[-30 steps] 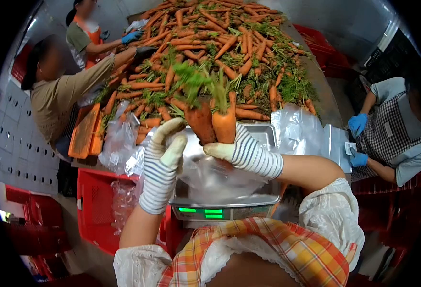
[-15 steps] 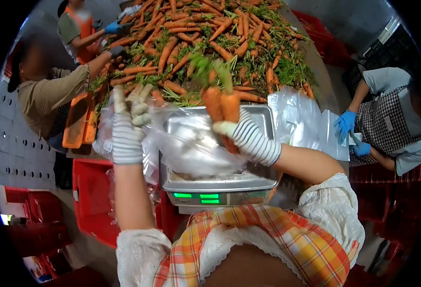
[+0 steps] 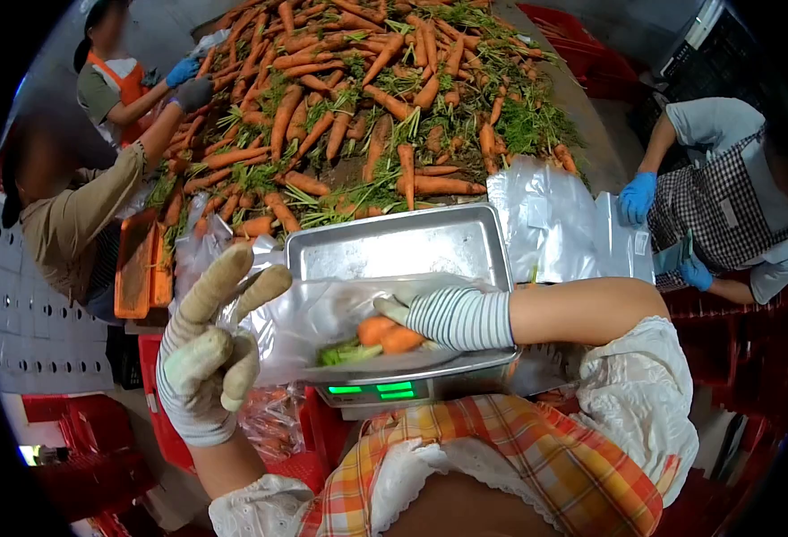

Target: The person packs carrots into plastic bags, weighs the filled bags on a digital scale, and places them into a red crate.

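My right hand [image 3: 457,318], in a striped glove, reaches into a clear plastic bag [image 3: 322,309] lying over the metal scale tray [image 3: 412,243]. Its fingers are round carrots [image 3: 389,335] inside the bag, green tops toward the left. My left hand [image 3: 210,358] is raised at the bag's left side. Two of its fingers are stretched up and apart, the others bent; whether it pinches the bag's edge cannot be made out. Below the tray glows the scale's green display [image 3: 372,389].
A large carrot heap [image 3: 349,98] covers the table behind the scale. Flat plastic bags [image 3: 551,224] lie to the right. Orange basket [image 3: 143,268] at left, red crate [image 3: 166,403] below. Two people work at left; another with blue gloves [image 3: 638,197] stands right.
My right hand has brought the carrots down from above the tray into the plastic bag, tops now toward the left. My left hand has moved lower and nearer, its fingers spreading.
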